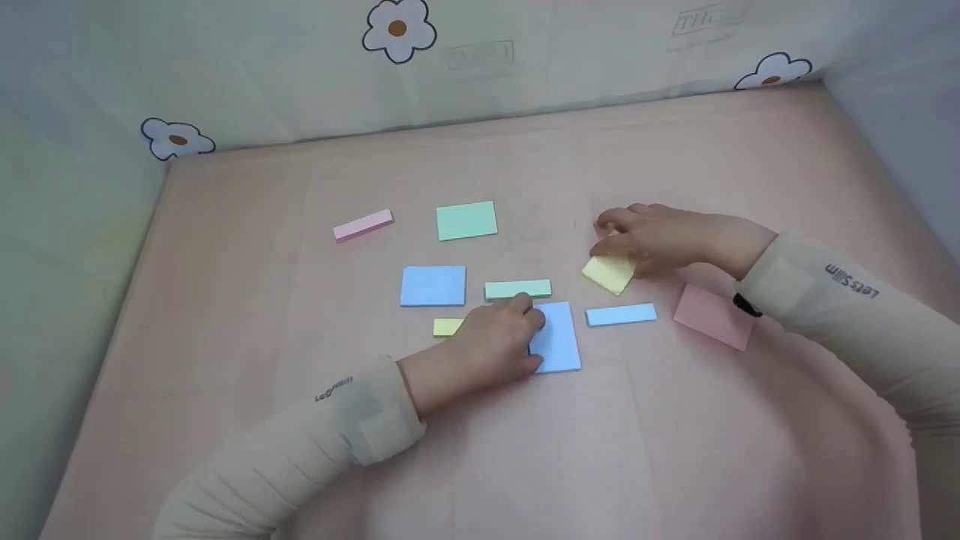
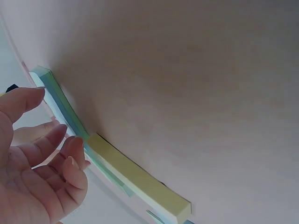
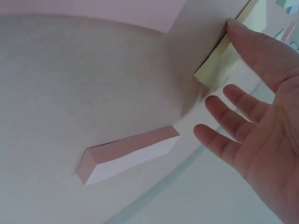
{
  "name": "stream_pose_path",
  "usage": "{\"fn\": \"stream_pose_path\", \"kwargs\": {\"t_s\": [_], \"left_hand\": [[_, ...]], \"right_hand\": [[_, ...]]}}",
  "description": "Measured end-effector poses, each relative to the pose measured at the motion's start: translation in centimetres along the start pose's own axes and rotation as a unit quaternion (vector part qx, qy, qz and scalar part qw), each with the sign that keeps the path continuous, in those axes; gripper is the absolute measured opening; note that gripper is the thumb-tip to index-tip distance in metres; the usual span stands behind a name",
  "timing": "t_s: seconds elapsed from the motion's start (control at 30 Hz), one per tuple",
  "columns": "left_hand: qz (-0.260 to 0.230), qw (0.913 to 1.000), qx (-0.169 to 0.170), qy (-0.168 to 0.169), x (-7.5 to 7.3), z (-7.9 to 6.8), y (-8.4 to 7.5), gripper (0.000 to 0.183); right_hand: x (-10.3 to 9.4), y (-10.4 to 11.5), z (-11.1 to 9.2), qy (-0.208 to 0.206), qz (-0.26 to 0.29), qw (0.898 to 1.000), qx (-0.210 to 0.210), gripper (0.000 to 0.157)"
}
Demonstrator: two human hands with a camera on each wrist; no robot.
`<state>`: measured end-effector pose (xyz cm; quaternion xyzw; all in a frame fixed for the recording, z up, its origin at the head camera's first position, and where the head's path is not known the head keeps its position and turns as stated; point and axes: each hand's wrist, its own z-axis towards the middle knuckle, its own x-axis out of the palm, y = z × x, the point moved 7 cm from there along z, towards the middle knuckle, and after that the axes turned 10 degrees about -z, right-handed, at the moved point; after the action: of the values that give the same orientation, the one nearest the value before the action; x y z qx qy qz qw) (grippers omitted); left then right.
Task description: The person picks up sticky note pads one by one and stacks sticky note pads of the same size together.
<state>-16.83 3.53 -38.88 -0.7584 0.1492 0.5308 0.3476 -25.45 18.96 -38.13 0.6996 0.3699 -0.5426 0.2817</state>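
My left hand point(image 1: 491, 345) is at the left edge of a blue sticky-note pad point(image 1: 556, 337), with thumb and forefinger apart at that edge. In the left wrist view its fingers are loosely bent, close to a thick yellow strip pad point(image 2: 140, 175). Just beyond this hand lies a green strip pad point(image 1: 517, 289). A yellow sticky-note pad point(image 1: 610, 273) is held by my right hand point(image 1: 660, 234). In the right wrist view the thumb is on the yellow pad point(image 3: 217, 63) and the other visible fingers are extended; the forefinger's contact is hidden.
Around the hands lie a blue pad point(image 1: 433, 286), a green pad point(image 1: 466, 220), a pink strip point(image 1: 363, 225), a blue strip point(image 1: 621, 314) and a pink pad point(image 1: 712, 318). A pink strip block point(image 3: 131, 154) shows in the right wrist view. Cloth walls point(image 1: 562, 60) border the table.
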Motion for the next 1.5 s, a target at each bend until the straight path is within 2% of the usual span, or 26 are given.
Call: {"fn": "stream_pose_path", "kwargs": {"t_s": [0.13, 0.2, 0.3, 0.4, 0.47, 0.67, 0.9, 1.13, 1.5], "left_hand": [[-0.002, 0.9999, -0.011, 0.009, 0.1, 0.0, 0.1, 0.036], [-0.004, 0.9998, -0.015, 0.013, 0.2, 0.0, 0.1, 0.037], [-0.002, 0.9998, -0.015, 0.015, 0.1, 0.0, 0.1, 0.038], [0.001, 0.9999, -0.010, 0.012, 0.1, 0.0, 0.0, 0.038], [0.003, 0.9999, -0.007, 0.012, 0.0, 0.1, -0.1, 0.039], [0.005, 0.9999, -0.009, 0.014, 0.0, 0.1, -0.1, 0.040], [0.011, 0.9998, -0.010, 0.015, 0.2, 0.1, 0.0, 0.036], [0.003, 0.9996, -0.018, 0.021, 0.2, 0.1, 0.1, 0.039], [0.004, 0.9998, -0.010, 0.019, 0.2, 0.0, 0.0, 0.039]], "right_hand": [[0.0, 0.1, 0.1, 0.014, -0.013, 1.000, -0.009, 0.051], [-0.1, 0.1, 0.2, 0.023, -0.010, 1.000, 0.003, 0.055], [-0.3, -0.2, 0.3, 0.052, 0.038, 0.995, 0.073, 0.058], [-0.5, -0.1, 0.4, 0.072, 0.075, 0.983, 0.149, 0.061], [-0.5, 0.1, 0.4, 0.082, 0.081, 0.977, 0.180, 0.062], [-0.6, 0.3, 0.5, 0.082, 0.069, 0.975, 0.192, 0.062], [-0.4, 0.0, 0.5, 0.073, 0.069, 0.977, 0.185, 0.054], [0.6, 0.1, 0.8, 0.085, 0.051, 0.971, 0.219, 0.066], [0.9, 0.0, 0.9, 0.084, 0.062, 0.968, 0.230, 0.068]]}}
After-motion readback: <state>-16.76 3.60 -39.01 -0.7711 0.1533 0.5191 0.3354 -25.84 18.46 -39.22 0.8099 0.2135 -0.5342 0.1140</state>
